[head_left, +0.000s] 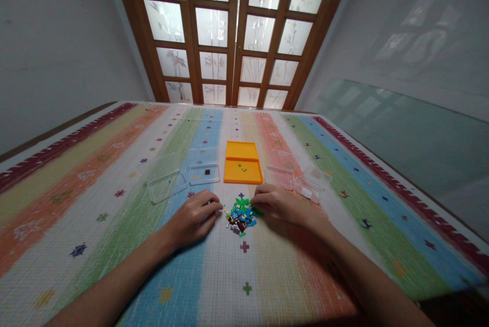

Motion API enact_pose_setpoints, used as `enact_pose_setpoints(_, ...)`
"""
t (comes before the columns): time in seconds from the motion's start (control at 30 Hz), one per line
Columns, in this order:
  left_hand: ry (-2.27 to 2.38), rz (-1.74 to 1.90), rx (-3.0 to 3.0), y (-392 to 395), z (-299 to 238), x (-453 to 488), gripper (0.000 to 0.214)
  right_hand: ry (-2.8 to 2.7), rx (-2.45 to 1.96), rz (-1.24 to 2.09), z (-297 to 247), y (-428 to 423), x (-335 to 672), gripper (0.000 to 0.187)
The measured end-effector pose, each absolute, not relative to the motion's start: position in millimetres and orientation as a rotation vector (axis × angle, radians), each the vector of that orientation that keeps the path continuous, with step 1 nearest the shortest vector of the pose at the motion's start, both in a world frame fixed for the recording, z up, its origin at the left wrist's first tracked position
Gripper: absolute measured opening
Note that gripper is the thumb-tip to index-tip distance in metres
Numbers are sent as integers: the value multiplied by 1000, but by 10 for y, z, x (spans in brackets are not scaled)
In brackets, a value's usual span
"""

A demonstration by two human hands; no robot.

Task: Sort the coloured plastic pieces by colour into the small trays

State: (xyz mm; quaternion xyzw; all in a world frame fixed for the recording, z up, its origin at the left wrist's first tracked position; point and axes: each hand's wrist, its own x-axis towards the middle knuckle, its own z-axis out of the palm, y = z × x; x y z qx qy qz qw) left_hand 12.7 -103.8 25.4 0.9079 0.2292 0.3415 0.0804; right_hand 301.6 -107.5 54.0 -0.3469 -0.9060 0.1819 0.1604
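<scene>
A small heap of tiny coloured pieces [241,214], green, blue, yellow and dark, lies on the striped cloth [114,245] between my hands. My left hand [194,216] rests knuckles up just left of the heap, fingers curled, thumb and forefinger tips together near its edge. My right hand [278,202] lies just right of the heap, fingers bent and touching the green pieces at its upper right. What either pinch holds is too small to see.
An open orange box [243,163] with a few small pieces stands behind the heap. Clear plastic boxes sit beside it: two on the left [165,183] [204,170], several on the right [301,180]. Wooden glazed doors [233,36] stand behind the table.
</scene>
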Motion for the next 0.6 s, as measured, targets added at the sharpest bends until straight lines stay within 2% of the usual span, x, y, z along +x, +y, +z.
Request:
enact_pose_setpoints(0.33,689,1016,2710,-1037,256,133,20,-2717,-1003,319,425,-1072,2934,25)
enact_pose_setpoints(0.6,673,1017,2711,-1038,258,128,20,-2701,-982,385,490,-1072,2926,22)
